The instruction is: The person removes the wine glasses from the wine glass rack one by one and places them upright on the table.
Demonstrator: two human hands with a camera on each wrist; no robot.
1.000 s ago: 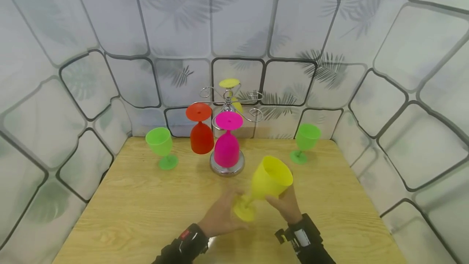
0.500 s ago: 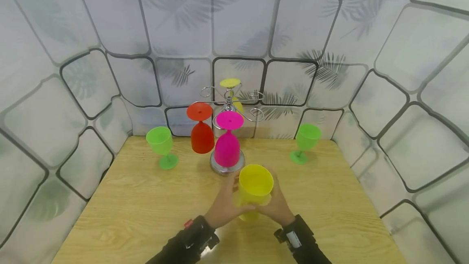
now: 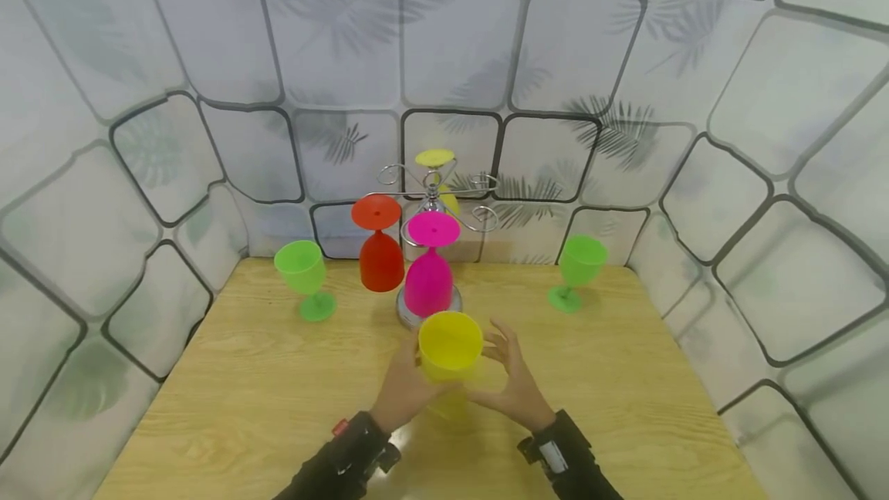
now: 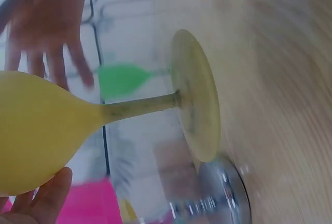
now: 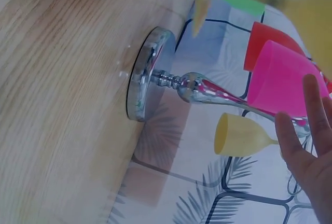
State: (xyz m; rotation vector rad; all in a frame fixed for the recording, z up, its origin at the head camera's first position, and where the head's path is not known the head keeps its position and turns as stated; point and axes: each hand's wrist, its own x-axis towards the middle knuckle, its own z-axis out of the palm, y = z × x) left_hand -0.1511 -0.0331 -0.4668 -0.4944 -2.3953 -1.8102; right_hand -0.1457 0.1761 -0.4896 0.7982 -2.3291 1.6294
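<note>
A yellow plastic goblet (image 3: 450, 349) is held upright over the near middle of the table, its bowl gripped by my left hand (image 3: 401, 393). In the left wrist view, the fingers (image 4: 52, 195) curl round the bowl, while the stem and round foot (image 4: 196, 97) stick out free. To the right of the goblet is my right hand (image 3: 517, 390), fingers spread and holding nothing. The right wrist view shows its fingers (image 5: 315, 99) apart from the goblet. Just behind stands a chrome rack (image 5: 150, 79) with a pink goblet (image 3: 429, 284) and a red goblet (image 3: 380, 262) hanging upside down.
Another yellow goblet (image 3: 435, 158) hangs at the back of the rack. Upright green goblets stand at both sides, one at the left (image 3: 302, 268) and one at the right (image 3: 582, 262). Patterned cloth walls (image 3: 451, 45) enclose the wooden table (image 3: 250, 407) at the back and sides.
The yellow goblet has turned from tilted to upright and moved left. My left hand has shifted from its foot to the bowl, and my right hand has let go of it.
</note>
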